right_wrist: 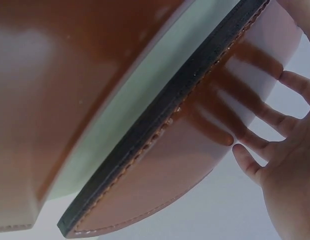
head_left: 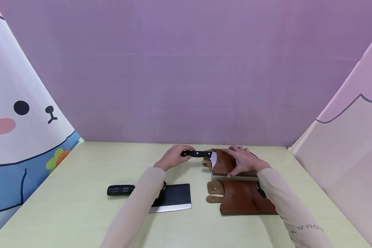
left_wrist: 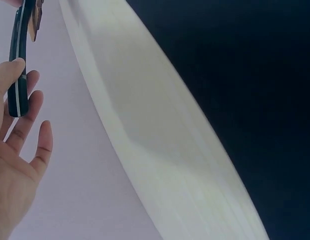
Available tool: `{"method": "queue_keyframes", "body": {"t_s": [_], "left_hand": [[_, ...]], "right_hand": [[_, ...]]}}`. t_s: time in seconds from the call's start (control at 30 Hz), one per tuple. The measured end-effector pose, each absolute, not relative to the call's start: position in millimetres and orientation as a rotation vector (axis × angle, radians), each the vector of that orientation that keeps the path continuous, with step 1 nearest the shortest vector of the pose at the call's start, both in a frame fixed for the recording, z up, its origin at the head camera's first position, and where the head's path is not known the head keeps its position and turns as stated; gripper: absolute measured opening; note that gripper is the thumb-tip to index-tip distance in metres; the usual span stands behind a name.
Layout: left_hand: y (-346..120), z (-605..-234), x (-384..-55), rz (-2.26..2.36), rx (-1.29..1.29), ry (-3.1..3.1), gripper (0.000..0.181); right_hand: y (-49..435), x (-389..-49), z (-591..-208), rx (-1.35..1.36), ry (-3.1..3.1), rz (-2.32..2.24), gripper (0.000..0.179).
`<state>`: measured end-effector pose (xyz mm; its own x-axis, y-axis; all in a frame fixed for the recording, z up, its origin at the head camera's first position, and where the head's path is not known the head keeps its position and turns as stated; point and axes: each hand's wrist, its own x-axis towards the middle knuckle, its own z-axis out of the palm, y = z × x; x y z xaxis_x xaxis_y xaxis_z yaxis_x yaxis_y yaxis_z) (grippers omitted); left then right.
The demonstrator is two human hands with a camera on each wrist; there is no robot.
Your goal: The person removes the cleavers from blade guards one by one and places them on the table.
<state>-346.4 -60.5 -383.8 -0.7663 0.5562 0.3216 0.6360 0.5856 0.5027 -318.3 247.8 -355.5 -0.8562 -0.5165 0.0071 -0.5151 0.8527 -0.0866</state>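
Observation:
My left hand point(head_left: 173, 156) pinches the black riveted handle of a kitchen knife point(head_left: 197, 154) between thumb and fingers. Only a bright strip of its blade shows, at the left end of a brown leather sheath point(head_left: 221, 165); the remainder is hidden by the leather. In the left wrist view the thumb presses on the handle point(left_wrist: 17, 90) while other fingers spread loosely. Across the sheath lies my right hand point(head_left: 243, 160), with thumb at its near side and fingers over the far side. The right wrist view shows straight fingertips point(right_wrist: 240, 142) touching the stitched sheath point(right_wrist: 160, 175).
Nearer on the pale table point(head_left: 93, 162) lies a cleaver point(head_left: 175, 196) with a black handle, partly under the left forearm. A second brown sheath point(head_left: 241, 196) with snap straps lies below the first, partly behind the right sleeve. A purple backdrop point(head_left: 186, 75) stands behind.

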Motion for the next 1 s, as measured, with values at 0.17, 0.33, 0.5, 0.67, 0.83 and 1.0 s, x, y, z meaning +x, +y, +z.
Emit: {"method": "queue_keyframes", "body": {"t_s": [0.17, 0.33, 0.5, 0.67, 0.83, 1.0], "left_hand": [[-65, -385, -347, -0.934, -1.007, -2.653, 0.030], [-71, -385, -347, -0.938, -1.014, -2.637, 0.030], [-74, -384, -346, -0.935, -1.017, -2.634, 0.030], [-75, -384, -347, -0.928, -1.015, -2.639, 0.030], [-78, -383, -347, -0.951, -1.023, -2.625, 0.030], [-81, -384, -349, -0.958, -1.022, -2.613, 0.030]], "right_hand": [[250, -318, -356, -0.817, 3.007, -0.152, 0.103], [251, -318, -357, -0.819, 3.007, -0.167, 0.103], [251, -317, -356, -0.807, 3.006, -0.172, 0.104], [251, -317, -356, -0.801, 3.001, -0.172, 0.104], [251, -317, -357, -0.796, 3.001, -0.171, 0.104], [253, -318, -356, -0.788, 2.998, -0.177, 0.104]]}}
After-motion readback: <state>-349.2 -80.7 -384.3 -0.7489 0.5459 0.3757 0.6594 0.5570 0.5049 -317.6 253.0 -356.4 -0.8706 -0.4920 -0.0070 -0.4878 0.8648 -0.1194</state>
